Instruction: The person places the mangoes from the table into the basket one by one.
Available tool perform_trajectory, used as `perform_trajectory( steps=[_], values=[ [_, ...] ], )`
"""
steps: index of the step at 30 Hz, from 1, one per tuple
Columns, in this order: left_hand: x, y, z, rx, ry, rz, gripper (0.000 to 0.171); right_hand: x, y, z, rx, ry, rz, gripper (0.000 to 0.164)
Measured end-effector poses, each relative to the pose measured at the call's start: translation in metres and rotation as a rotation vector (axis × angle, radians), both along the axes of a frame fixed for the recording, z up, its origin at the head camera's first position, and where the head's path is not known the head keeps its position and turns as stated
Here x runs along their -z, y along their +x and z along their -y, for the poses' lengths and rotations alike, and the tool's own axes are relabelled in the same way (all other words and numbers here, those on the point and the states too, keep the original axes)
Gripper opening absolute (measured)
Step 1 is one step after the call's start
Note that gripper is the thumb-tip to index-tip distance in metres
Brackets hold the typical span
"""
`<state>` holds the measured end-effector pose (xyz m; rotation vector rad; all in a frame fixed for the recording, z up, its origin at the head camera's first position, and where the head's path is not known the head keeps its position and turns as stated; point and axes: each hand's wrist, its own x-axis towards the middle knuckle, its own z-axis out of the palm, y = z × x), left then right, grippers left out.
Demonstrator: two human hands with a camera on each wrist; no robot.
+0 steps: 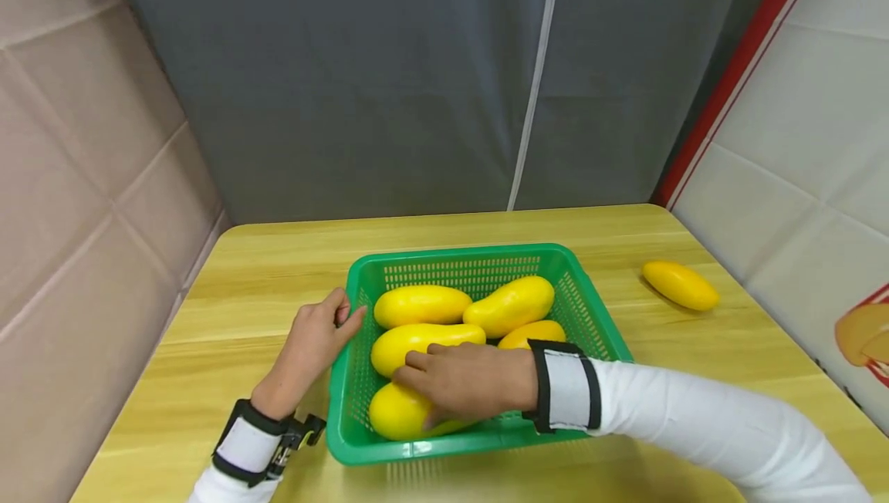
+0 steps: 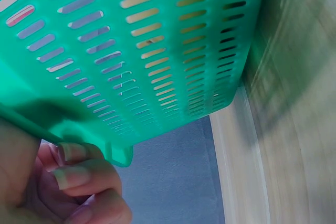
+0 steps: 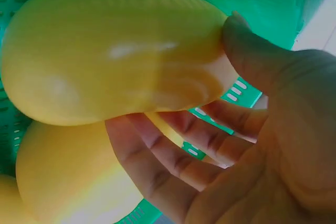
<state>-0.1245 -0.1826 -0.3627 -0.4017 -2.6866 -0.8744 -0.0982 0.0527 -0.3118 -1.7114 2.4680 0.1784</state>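
A green plastic basket (image 1: 386, 453) with slotted walls holds several smooth, yellow, papaya-like fruits. My left hand (image 1: 312, 341) grips its left rim; in the left wrist view the curled fingers (image 2: 86, 177) are at the rim and the slotted wall (image 2: 157, 77) rises beside them. My right hand (image 1: 472, 379) reaches over the front of the basket and holds the nearest yellow fruit (image 1: 399, 413). The right wrist view shows this fruit (image 3: 115, 51) between the thumb on one side and the fingers on the other. Another yellow fruit (image 3: 79, 171) lies right beside it.
One more yellow fruit (image 1: 681, 285) lies on the wooden table (image 1: 278, 256) to the right of the basket. A grey curtain (image 1: 361, 102) hangs behind the table. Padded light panels stand at the left (image 1: 83, 179) and right (image 1: 806, 140).
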Motion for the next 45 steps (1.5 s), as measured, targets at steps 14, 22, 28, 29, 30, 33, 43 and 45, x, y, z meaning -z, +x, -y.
perform_trajectory(
  steps=[14,22,28,29,30,33,43,45],
  values=[
    [0.000,0.002,0.002,-0.017,0.005,-0.039,0.030,-0.051,-0.026,-0.066,0.178,-0.090,0.048,0.045],
    [0.001,0.000,0.001,-0.018,0.015,0.000,0.029,-0.067,-0.052,-0.142,0.425,-0.247,0.016,0.036],
    [0.003,-0.001,0.001,-0.017,0.014,-0.010,0.030,-0.069,-0.073,-0.201,0.555,-0.312,-0.024,0.030],
    [0.003,-0.001,0.001,-0.015,0.013,-0.011,0.030,-0.068,-0.075,-0.210,0.568,-0.315,-0.029,0.029],
    [0.004,-0.001,0.000,-0.014,0.012,-0.012,0.030,-0.066,-0.078,-0.220,0.578,-0.317,-0.030,0.029],
    [0.004,-0.002,0.000,-0.011,0.009,-0.018,0.030,-0.060,-0.084,-0.245,0.619,-0.313,-0.033,0.027],
    [0.003,0.000,-0.001,-0.018,0.004,-0.032,0.030,-0.033,-0.102,-0.306,0.868,-0.186,0.108,0.037],
    [0.003,-0.001,-0.001,-0.018,0.004,-0.025,0.029,-0.027,-0.104,-0.316,0.896,-0.170,0.130,0.039]
  ],
)
